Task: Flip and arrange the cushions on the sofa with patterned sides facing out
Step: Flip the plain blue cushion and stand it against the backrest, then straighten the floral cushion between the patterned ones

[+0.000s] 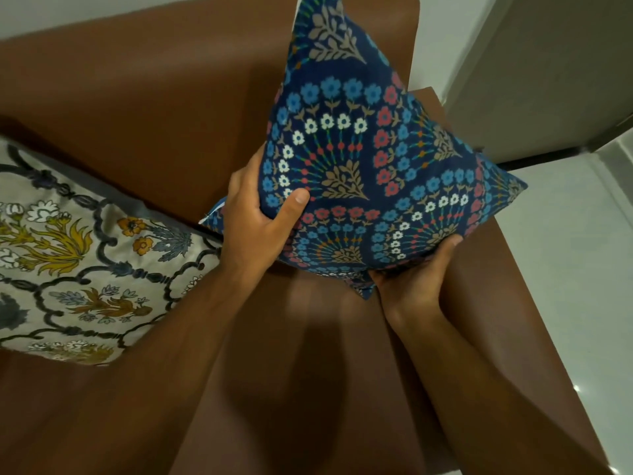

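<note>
Got my left hand [255, 217] and right hand [416, 272] both clamped on the blue cushion [359, 159], patterned side up; grey floral cushion [78, 255] sits at 9 o'clock on the sofa [154, 108].

The light is dim and warm where I stand; my arms throw a broad soft shadow across the brown sofa seat [308, 354]. The floor tiles [565, 269] at right are brighter, with small glints, perhaps from a ceiling lamp. The wide lens bends the edges, and the corners look slightly soft.
</note>
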Action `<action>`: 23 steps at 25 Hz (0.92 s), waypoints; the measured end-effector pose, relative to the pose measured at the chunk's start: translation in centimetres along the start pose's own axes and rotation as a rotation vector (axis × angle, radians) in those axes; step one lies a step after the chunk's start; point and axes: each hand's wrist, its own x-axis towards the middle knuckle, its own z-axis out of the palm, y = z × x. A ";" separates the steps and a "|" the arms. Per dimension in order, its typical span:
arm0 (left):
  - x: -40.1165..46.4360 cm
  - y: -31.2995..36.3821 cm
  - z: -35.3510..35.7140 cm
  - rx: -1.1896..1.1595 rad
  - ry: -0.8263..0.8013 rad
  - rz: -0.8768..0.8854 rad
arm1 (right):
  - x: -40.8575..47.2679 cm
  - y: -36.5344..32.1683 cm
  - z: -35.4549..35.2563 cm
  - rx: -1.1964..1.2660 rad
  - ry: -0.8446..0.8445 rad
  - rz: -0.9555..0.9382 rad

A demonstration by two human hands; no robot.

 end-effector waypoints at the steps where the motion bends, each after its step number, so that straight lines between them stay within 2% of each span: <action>1: -0.1 0.0 0.1 -0.007 0.013 -0.015 | -0.1 0.2 0.0 0.011 -0.002 0.008; 5: -2.5 -0.2 0.9 -0.019 0.102 -0.017 | -2.5 1.8 -0.5 0.035 0.036 0.049; 8: -5.8 -0.3 2.5 0.113 0.111 0.065 | -5.1 3.7 -2.0 0.057 0.079 0.200; 11: -5.9 -1.1 4.0 0.313 0.057 0.131 | -3.9 3.4 -1.3 0.086 -0.035 0.199; 16: -2.1 -0.6 5.4 0.514 -0.073 0.080 | 0.5 0.4 2.2 0.084 -0.125 0.202; 21: -6.6 -1.9 0.9 0.441 -0.156 0.134 | -1.5 2.3 -2.3 0.020 -0.076 0.221; 23: -9.9 -3.2 -2.7 0.504 -0.155 0.125 | -3.8 4.5 -4.2 -0.004 -0.054 0.290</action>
